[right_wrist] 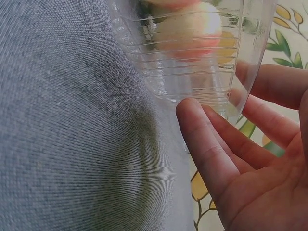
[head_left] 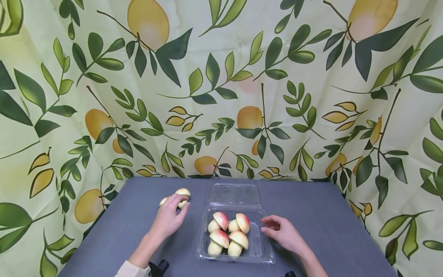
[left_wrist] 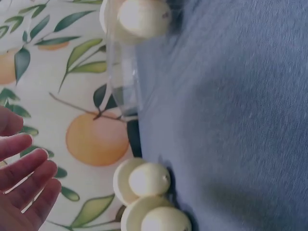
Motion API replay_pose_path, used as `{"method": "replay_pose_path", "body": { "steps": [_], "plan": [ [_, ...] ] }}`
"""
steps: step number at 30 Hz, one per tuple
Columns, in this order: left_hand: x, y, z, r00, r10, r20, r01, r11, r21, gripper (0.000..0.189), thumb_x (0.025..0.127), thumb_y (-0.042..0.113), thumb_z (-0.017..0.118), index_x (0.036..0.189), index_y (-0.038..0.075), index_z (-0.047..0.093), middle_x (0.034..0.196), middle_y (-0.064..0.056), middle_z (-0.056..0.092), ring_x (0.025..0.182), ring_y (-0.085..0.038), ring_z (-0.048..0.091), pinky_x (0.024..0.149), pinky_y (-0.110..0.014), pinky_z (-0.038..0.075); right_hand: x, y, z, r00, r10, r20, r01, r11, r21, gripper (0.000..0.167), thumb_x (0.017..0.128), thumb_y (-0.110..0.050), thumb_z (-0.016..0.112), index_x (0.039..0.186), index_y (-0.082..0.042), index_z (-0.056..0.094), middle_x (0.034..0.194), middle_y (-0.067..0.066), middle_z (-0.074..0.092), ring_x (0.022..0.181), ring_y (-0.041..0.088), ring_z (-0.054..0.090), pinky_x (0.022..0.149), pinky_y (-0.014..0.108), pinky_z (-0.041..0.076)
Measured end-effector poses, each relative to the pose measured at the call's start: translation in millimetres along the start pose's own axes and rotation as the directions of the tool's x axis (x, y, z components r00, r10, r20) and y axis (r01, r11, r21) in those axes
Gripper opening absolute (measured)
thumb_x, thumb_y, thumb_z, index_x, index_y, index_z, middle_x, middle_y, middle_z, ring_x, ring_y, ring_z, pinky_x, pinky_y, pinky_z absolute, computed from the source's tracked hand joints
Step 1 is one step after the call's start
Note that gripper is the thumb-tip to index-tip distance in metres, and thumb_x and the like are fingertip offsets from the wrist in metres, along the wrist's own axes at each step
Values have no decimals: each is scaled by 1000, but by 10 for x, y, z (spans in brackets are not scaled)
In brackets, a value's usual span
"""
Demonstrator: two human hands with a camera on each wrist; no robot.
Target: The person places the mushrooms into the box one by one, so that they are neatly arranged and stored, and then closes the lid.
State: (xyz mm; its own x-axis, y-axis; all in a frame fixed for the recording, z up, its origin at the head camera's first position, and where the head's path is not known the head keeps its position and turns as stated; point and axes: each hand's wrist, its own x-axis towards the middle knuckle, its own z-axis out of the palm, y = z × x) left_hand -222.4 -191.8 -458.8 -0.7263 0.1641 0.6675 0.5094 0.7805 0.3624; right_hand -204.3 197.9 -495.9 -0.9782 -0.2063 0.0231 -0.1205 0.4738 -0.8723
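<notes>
Beside the pale mushroom-shaped pieces (head_left: pixel 182 192) on the left of the table is my left hand (head_left: pixel 169 216), fingers loosely bent and partly covering them. The left wrist view shows its fingers (left_wrist: pixel 36 175) spread, with a gap to two mushroom-shaped pieces (left_wrist: pixel 149 179). In the middle stands a clear plastic clamshell box (head_left: pixel 257 246), lid open toward the back. Several cream, red-tinted mushroom-shaped pieces (head_left: pixel 219 236) fill its left and middle part. My right hand (head_left: pixel 286 235) is at the box's right side, thumb and fingers apart around its edge.
The box's clear lid (head_left: pixel 235 192) lies back on the dark grey table (head_left: pixel 304 204). A fabric backdrop (head_left: pixel 221 111) printed with leaves and fruit hangs behind the table and along its sides.
</notes>
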Motion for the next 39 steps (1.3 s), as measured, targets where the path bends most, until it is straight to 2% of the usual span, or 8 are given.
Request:
{"method": "replay_pose_path", "body": {
  "steps": [5,12,19,28,30,34,36,39],
  "plan": [
    [28,-137,-103,999,-49,-9,49,999,0,15,88,7,75,103,4,72,98,-7,68,92,-28,64,77,-49,52,-4,19,7,1000,-18,11,18,1000,12,31,89,-14,78,115,1,70,107,10,71,90,19,66,72,27,54],
    [41,-328,-153,996,-81,-32,81,997,16,16,89,5,75,103,-1,71,99,-14,68,93,-31,64,80,-51,52,4,43,-5,1000,-20,24,19,1000,17,31,90,-16,77,115,0,70,106,8,71,90,19,66,71,27,54],
    [22,-476,-163,986,-165,36,165,986,22,19,93,10,72,109,-1,71,106,-15,67,103,-36,63,88,-55,49,9,50,5,999,-25,26,25,999,26,31,90,-15,77,116,1,69,105,8,70,89,20,66,71,27,54],
    [41,-707,-87,955,-263,135,253,964,86,28,96,17,69,117,-1,68,117,-20,63,116,-43,56,96,-60,45,-3,29,-7,1000,-22,16,22,999,30,31,90,-14,77,116,1,69,107,10,70,91,20,66,72,28,54],
    [30,-756,-65,943,-292,159,281,955,91,30,96,19,68,118,-1,68,120,-22,62,118,-44,55,97,-61,44,-4,38,-6,1000,-25,17,25,999,30,31,90,-14,77,115,1,69,107,10,70,91,20,66,72,27,54],
    [-5,-831,-18,905,-363,222,351,932,92,37,96,23,68,124,-2,65,127,-26,59,122,-46,51,99,-62,42,1,39,-6,1000,-27,15,26,999,32,31,90,-15,78,116,0,69,107,10,70,91,20,66,72,27,54],
    [-25,-859,10,892,-386,236,377,922,85,39,95,24,69,124,-1,65,128,-27,57,122,-47,50,99,-62,41,5,39,-3,1000,-24,14,24,999,32,31,90,-15,78,116,0,69,107,10,70,90,19,65,71,28,54],
    [-52,-890,48,888,-399,230,393,917,71,40,93,24,73,123,-1,66,126,-28,58,120,-48,51,98,-62,42,6,44,2,1000,-21,14,21,999,32,31,90,-15,78,116,0,69,107,10,70,90,19,65,71,28,54]
  ]
}}
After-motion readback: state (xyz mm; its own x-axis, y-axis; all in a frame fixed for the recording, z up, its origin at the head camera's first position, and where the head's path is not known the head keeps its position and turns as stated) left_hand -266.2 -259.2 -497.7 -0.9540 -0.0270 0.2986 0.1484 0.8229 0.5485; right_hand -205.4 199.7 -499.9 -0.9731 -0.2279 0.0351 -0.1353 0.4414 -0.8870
